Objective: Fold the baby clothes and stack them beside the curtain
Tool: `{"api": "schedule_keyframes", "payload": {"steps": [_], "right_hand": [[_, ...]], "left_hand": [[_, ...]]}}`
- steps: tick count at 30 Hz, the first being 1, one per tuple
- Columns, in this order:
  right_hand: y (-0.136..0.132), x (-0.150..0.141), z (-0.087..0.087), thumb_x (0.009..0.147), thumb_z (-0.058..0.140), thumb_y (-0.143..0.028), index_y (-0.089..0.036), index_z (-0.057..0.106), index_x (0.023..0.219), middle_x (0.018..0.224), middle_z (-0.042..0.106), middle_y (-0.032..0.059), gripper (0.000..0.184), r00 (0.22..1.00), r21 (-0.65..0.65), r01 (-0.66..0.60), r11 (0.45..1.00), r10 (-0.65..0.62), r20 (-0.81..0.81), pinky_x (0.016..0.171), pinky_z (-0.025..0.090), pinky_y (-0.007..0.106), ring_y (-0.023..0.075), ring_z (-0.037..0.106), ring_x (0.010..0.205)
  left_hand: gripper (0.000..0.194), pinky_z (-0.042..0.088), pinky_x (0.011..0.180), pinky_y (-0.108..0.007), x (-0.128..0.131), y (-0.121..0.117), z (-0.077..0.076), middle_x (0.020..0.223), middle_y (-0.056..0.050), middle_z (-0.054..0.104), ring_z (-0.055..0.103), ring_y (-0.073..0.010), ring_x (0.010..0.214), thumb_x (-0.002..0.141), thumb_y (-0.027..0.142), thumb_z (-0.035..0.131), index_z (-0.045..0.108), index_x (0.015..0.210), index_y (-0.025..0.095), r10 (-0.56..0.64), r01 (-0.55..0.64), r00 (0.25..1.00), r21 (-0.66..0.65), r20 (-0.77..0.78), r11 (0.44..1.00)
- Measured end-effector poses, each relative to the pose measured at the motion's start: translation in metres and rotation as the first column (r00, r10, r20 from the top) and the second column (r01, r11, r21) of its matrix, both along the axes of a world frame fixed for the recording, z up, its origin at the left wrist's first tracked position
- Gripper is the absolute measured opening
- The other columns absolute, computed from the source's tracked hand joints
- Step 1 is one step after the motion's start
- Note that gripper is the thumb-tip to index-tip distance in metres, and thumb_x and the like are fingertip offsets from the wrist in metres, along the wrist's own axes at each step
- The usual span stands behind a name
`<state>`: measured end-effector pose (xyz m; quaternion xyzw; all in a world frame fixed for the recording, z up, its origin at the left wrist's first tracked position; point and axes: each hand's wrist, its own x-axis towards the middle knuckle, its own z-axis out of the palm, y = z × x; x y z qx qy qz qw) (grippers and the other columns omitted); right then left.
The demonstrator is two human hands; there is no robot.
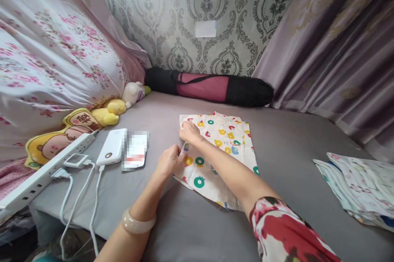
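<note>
A white child's shirt (226,163) printed with red, yellow, blue and green shapes lies flat on the grey bed surface in front of me. My left hand (171,158) is closed at its left edge, with thumb and fingers pinching the cloth. Farther up the same edge, my right hand (189,131) grips the fabric near the top left corner, its arm crossing over the shirt. The right forearm hides part of the middle of the garment.
To the left are a phone (135,150), a white power bank (112,146), a power strip (49,172) with cables, and plush toys (112,110). A long black and pink bag (203,87) lies by the wall. Folded clothes (360,188) sit at right.
</note>
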<state>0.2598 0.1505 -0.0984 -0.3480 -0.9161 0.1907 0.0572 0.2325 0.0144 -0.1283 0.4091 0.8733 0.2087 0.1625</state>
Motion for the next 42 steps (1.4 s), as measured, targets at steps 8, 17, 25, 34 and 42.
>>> {"api": "schedule_keyframes", "payload": {"steps": [8, 17, 25, 34, 42], "right_hand": [[0.011, -0.028, -0.009, 0.072, 0.064, -0.010, -0.016, 0.067, 0.101, 0.114, 0.066, 0.0159, 0.029, 0.984, -0.192, 0.151, 0.970, -0.166, -0.062, 0.090, 0.048, 0.034, 0.0279, 0.062, 0.111], [0.070, 0.037, 0.002, 0.087, 0.050, -0.016, -0.016, 0.062, 0.091, 0.074, 0.070, 0.0024, 0.013, 0.833, -0.581, 0.160, 0.798, -0.425, -0.354, 0.059, 0.054, 0.017, 0.0106, 0.068, 0.064], [0.083, 0.120, 0.002, 0.080, 0.058, -0.009, -0.017, 0.059, 0.087, 0.070, 0.067, -0.0002, 0.010, 0.653, -0.745, 0.049, 0.665, -0.586, -0.480, 0.053, 0.054, 0.017, 0.0098, 0.066, 0.060], [0.084, 0.160, -0.026, 0.079, 0.063, -0.018, -0.013, 0.047, 0.124, 0.065, 0.067, 0.0004, 0.047, 0.679, -0.705, 0.371, 0.604, -0.695, -0.237, 0.048, 0.050, 0.021, 0.0154, 0.067, 0.058], [0.082, 0.155, -0.019, 0.092, 0.042, -0.023, -0.016, 0.046, 0.136, 0.133, 0.057, 0.0158, 0.045, 0.860, 0.073, 0.476, 0.876, -0.446, -0.249, 0.098, 0.045, 0.038, 0.0269, 0.054, 0.121]], "left_hand": [[0.022, 0.035, 0.056, -0.026, 0.000, -0.006, 0.009, 0.075, -0.003, 0.064, 0.058, -0.0185, 0.070, 0.080, 0.041, 0.054, 0.052, 0.074, 0.021, -0.068, 0.061, 0.992, 0.065, 0.103, 0.996], [0.023, 0.038, 0.054, -0.023, 0.016, -0.008, 0.026, 0.068, 0.002, 0.061, 0.054, -0.0141, 0.063, 0.077, 0.041, 0.056, 0.057, 0.083, 0.019, -0.156, 0.077, 0.901, 0.203, 0.405, 0.976], [0.035, 0.047, 0.061, -0.026, 0.047, -0.006, 0.033, 0.084, -0.004, 0.067, 0.062, -0.0161, 0.073, 0.081, 0.050, 0.058, 0.060, 0.093, 0.017, -0.331, 0.128, 0.761, 0.370, 0.558, 0.920], [0.038, 0.048, 0.065, -0.027, 0.053, -0.003, 0.022, 0.085, -0.003, 0.068, 0.059, -0.0158, 0.073, 0.091, 0.050, 0.046, 0.066, 0.102, 0.020, -0.412, 0.300, 0.856, 0.350, 0.313, 0.888], [0.029, 0.046, 0.101, -0.046, 0.048, 0.001, -0.006, 0.129, -0.010, 0.061, 0.051, -0.0266, 0.122, 0.092, 0.030, 0.050, 0.061, 0.118, 0.023, -0.571, 0.612, 0.790, 0.358, -0.224, 0.705]]}}
